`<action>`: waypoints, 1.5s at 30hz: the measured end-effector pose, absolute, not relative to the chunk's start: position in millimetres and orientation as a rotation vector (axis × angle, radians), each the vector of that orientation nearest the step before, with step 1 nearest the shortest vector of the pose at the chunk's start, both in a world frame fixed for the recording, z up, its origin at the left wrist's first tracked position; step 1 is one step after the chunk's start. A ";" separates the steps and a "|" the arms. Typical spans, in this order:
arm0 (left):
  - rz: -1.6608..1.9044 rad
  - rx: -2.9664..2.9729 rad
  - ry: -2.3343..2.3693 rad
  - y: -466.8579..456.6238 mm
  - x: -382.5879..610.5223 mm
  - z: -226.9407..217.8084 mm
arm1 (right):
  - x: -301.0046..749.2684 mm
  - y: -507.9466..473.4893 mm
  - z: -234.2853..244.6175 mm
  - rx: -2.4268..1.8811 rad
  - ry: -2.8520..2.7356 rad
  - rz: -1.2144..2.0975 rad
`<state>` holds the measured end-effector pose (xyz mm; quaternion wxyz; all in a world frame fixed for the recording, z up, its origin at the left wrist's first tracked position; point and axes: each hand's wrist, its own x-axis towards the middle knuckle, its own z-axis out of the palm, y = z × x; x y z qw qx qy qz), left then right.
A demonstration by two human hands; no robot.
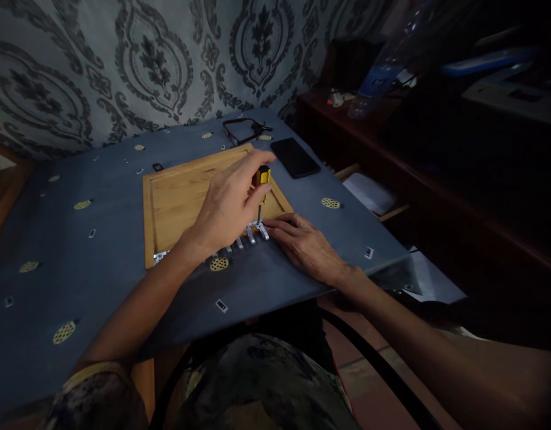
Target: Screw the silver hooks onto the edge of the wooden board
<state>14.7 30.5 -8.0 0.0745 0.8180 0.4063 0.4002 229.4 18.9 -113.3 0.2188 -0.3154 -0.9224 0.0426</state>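
Observation:
Near the table's front edge lies a framed wooden board (185,203). Metal hooks (252,235) line its front side, their ends sticking out over the tablecloth. My left hand (228,200) is closed around the yellow and black handle of a screwdriver (264,176), which stands nearly upright. Its shaft reaches down to the metal piece by the board's front right corner. My right hand (304,245) has its fingers drawn together, with the fingertips against that same metal piece. At the front left corner another shiny metal part (160,257) is partly covered by my left forearm.
Behind the board lie eyeglasses (242,128), and a black phone (295,157) is to its right. A small black object (157,167) sits at the board's back left. To the right, a dark red desk (329,128) holds a plastic bottle (376,83); below is an open drawer (369,194).

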 end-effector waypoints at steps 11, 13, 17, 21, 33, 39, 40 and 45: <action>1.225 2.495 1.229 34.0 16.9 -14.4 | 229.3 18.5 -111.8 -0.873 -2.552 0.121; 1.215 2.481 1.222 33.2 16.1 -12.2 | 229.4 18.4 -111.0 -0.870 -2.550 0.134; 1.266 2.460 1.245 29.2 12.0 -1.9 | 229.3 18.4 -110.3 -0.866 -2.544 0.137; 1.335 2.426 1.276 25.0 6.3 9.6 | 229.1 18.3 -111.0 -0.850 -2.538 0.127; 1.241 2.461 1.249 31.3 9.6 -4.9 | 229.2 18.4 -110.3 -0.850 -2.542 0.121; 1.214 2.481 1.227 33.1 9.1 -6.4 | 228.9 18.6 -111.8 -0.851 -2.531 0.098; 1.211 2.476 1.232 33.0 9.2 -6.2 | 228.9 18.7 -112.0 -0.853 -2.529 0.098; 1.188 2.479 1.225 31.5 9.0 -3.9 | 228.9 18.9 -111.8 -0.833 -2.526 0.107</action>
